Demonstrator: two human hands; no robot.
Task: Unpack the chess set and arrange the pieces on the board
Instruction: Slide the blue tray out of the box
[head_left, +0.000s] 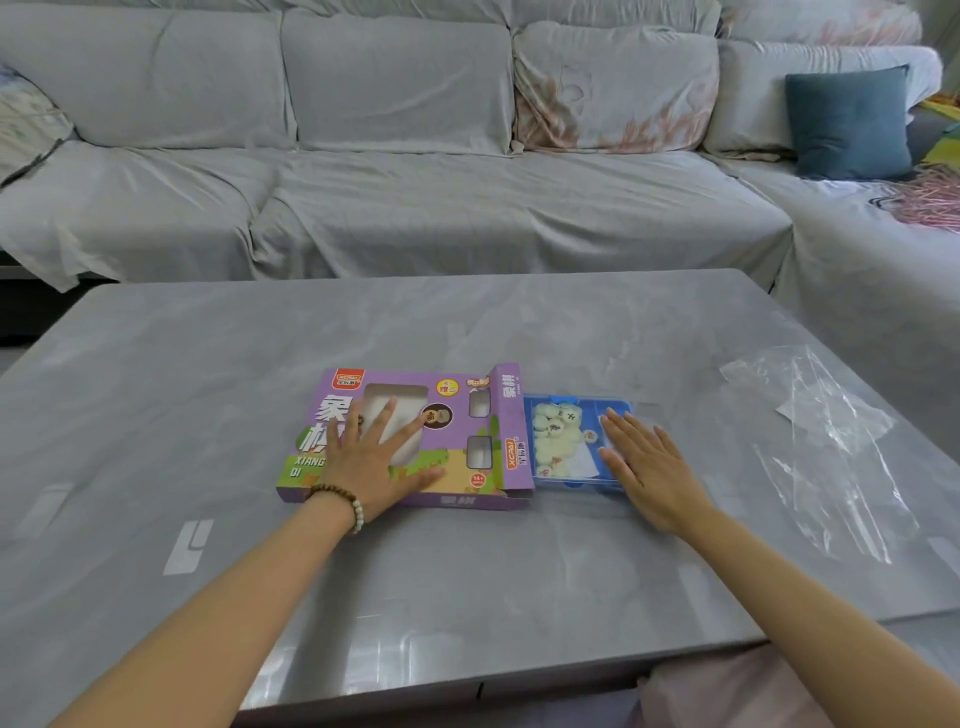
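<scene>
Left hand (376, 467) lay flat, fingers spread, pinning purple xiangqi carton (457, 441) mid-table. Right hand (649, 467) unclenched against blue plastic tray (576, 405) of loose pieces (553, 436), half-emerged from carton's right end. Tray probably light, rigid, slippery; grip side walls.

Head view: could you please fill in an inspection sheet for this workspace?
Surface: grey glossy table, bare in front.
Job's things: purple box lying flat; blue tray of pale chess pieces sticking out of its right end; no board seen.
Clutter: clear plastic wrap at the right.
Hands: left hand flat on the box; right hand flat at the tray's right edge.
Cables: nothing seen.
Surroundings: grey covered sofa, blue cushion.
</scene>
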